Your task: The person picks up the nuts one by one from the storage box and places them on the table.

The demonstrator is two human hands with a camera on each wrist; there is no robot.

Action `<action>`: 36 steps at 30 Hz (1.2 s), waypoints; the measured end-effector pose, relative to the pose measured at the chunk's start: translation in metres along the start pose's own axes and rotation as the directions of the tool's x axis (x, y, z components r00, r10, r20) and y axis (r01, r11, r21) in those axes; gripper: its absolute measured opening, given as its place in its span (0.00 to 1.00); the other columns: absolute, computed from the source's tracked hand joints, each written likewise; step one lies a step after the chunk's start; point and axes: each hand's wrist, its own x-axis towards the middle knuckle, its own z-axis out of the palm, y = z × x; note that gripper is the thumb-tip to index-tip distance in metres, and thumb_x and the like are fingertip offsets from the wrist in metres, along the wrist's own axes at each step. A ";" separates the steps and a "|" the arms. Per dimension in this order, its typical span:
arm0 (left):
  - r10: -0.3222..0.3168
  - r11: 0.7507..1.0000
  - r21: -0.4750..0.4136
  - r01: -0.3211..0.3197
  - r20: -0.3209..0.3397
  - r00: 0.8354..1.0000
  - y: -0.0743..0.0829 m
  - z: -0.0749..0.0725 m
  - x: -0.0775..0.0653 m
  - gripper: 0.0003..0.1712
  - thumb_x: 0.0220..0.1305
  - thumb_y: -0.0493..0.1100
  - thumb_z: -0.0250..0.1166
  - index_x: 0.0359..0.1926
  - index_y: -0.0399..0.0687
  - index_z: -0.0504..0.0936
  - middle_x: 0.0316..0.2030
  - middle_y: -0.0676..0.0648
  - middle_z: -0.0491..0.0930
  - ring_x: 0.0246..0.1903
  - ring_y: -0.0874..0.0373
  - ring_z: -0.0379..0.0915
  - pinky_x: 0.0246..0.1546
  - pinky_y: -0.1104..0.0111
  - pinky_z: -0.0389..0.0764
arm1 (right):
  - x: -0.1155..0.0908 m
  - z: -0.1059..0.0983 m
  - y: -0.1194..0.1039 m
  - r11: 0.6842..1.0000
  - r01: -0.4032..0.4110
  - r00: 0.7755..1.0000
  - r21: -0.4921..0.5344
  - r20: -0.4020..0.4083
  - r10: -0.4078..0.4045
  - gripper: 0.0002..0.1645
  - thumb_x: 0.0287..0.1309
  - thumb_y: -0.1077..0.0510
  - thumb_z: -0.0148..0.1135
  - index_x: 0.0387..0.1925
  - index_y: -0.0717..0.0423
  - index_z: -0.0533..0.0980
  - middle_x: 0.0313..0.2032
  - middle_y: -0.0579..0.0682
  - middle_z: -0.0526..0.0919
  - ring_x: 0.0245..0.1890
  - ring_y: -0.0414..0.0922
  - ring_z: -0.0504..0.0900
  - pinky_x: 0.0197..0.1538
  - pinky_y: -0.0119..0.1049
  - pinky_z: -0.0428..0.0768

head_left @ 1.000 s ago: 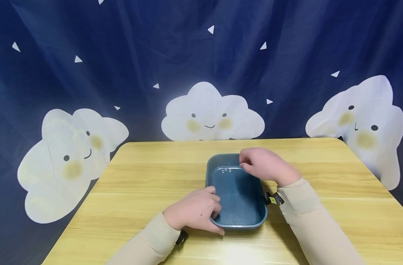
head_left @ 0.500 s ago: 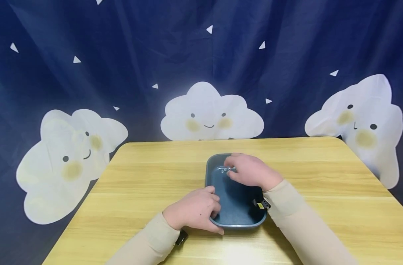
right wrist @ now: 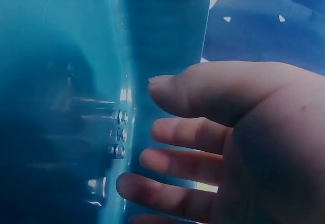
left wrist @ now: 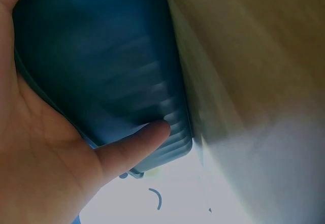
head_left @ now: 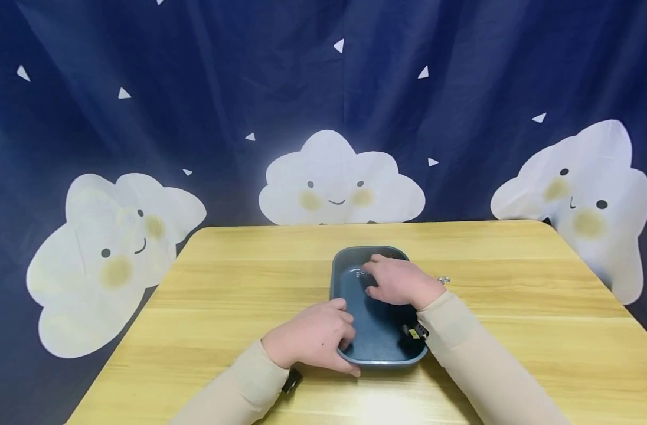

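Note:
A deep blue plastic tray [head_left: 373, 330] stands on the wooden table. My left hand [head_left: 315, 336] grips its near left rim, fingers inside and thumb along the outer wall, as the left wrist view shows. Over the far part of the tray hovers my right hand [head_left: 400, 280], its fingers spread and holding nothing. Several small shiny metal nuts [right wrist: 121, 134] lie in a row on the tray floor by the far wall, just off those fingertips in the right wrist view. My right hand partly hides them in the head view.
More small shiny metal pieces [head_left: 444, 280] lie on the wooden table [head_left: 238, 277] to the right of the tray, beside my right wrist. A dark blue curtain [head_left: 222, 77] with white clouds hangs behind the table's far edge.
My right hand has moved left from beyond the tray's right rim to above its far inside, uncovering the pieces on the table. The left hand and tray stay put.

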 end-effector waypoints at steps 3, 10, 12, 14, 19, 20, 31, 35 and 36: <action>-0.007 1.000 -0.002 0.007 0.001 1.000 0.000 0.001 -0.001 0.32 0.45 0.73 0.74 0.13 0.62 0.66 0.17 0.65 0.59 0.26 0.64 0.51 0.31 0.73 0.54 | 0.002 0.002 0.001 1.000 -0.006 0.999 -0.007 0.036 0.007 0.30 0.62 0.50 0.66 0.62 0.58 0.77 0.52 0.53 0.78 0.44 0.47 0.79 0.51 0.47 0.79; -0.007 1.000 0.001 0.007 -0.013 1.000 0.000 0.001 -0.002 0.32 0.44 0.74 0.74 0.12 0.63 0.65 0.18 0.65 0.58 0.26 0.64 0.51 0.30 0.74 0.54 | 0.003 0.006 0.003 1.000 -0.007 0.995 -0.015 0.103 0.008 0.35 0.63 0.49 0.64 0.68 0.57 0.72 0.67 0.56 0.72 0.64 0.54 0.74 0.62 0.52 0.74; -0.005 1.000 0.002 0.005 -0.015 1.000 0.000 0.001 -0.002 0.32 0.44 0.73 0.74 0.13 0.63 0.65 0.18 0.65 0.58 0.27 0.64 0.51 0.31 0.74 0.54 | 0.003 0.006 0.004 1.000 -0.001 0.994 -0.020 0.106 0.003 0.35 0.63 0.49 0.65 0.68 0.57 0.72 0.67 0.57 0.72 0.65 0.55 0.73 0.62 0.52 0.73; -0.008 1.000 0.000 0.008 -0.015 1.000 0.000 0.001 -0.002 0.32 0.44 0.73 0.74 0.13 0.62 0.66 0.18 0.65 0.58 0.27 0.64 0.51 0.31 0.74 0.54 | 0.004 0.007 0.004 1.000 0.006 0.995 -0.025 0.102 -0.003 0.34 0.62 0.48 0.65 0.67 0.57 0.73 0.66 0.57 0.74 0.64 0.55 0.74 0.62 0.52 0.73; -0.015 1.000 -0.003 0.015 -0.011 1.000 0.000 0.001 -0.002 0.32 0.44 0.73 0.74 0.13 0.63 0.66 0.18 0.65 0.58 0.26 0.64 0.51 0.29 0.75 0.54 | 0.004 0.008 0.004 1.000 0.015 0.997 -0.026 0.081 -0.013 0.31 0.60 0.50 0.67 0.64 0.55 0.77 0.56 0.53 0.79 0.50 0.49 0.80 0.54 0.49 0.78; -0.015 1.000 -0.003 0.015 -0.011 1.000 0.000 0.001 -0.002 0.32 0.44 0.74 0.74 0.13 0.63 0.66 0.18 0.65 0.58 0.26 0.64 0.51 0.29 0.75 0.54 | 0.003 0.009 0.004 1.000 0.018 0.997 -0.024 0.074 -0.016 0.30 0.59 0.51 0.68 0.62 0.54 0.78 0.52 0.51 0.79 0.46 0.48 0.80 0.52 0.48 0.79; -0.006 1.000 0.000 0.006 -0.011 1.000 0.002 -0.002 -0.001 0.32 0.45 0.73 0.74 0.13 0.62 0.66 0.18 0.66 0.58 0.27 0.64 0.51 0.30 0.75 0.54 | 0.002 0.010 0.007 0.999 0.015 0.998 -0.039 0.053 -0.013 0.21 0.54 0.61 0.68 0.52 0.50 0.83 0.36 0.45 0.75 0.33 0.44 0.73 0.40 0.41 0.77; -0.007 1.000 -0.002 0.007 -0.016 1.000 0.002 -0.002 -0.001 0.32 0.44 0.73 0.74 0.12 0.62 0.65 0.18 0.65 0.58 0.27 0.64 0.51 0.30 0.75 0.54 | 0.002 0.009 0.006 0.998 0.025 0.997 -0.064 0.075 -0.020 0.17 0.54 0.62 0.68 0.47 0.49 0.84 0.40 0.45 0.81 0.41 0.44 0.77 0.48 0.43 0.79; -0.008 1.000 -0.002 0.008 -0.018 1.000 0.002 -0.002 -0.001 0.33 0.44 0.73 0.74 0.12 0.62 0.65 0.18 0.65 0.58 0.27 0.64 0.51 0.30 0.75 0.54 | 0.002 0.009 0.006 0.997 0.027 0.997 -0.067 0.078 -0.022 0.17 0.54 0.62 0.68 0.47 0.49 0.84 0.41 0.45 0.82 0.43 0.44 0.78 0.50 0.44 0.79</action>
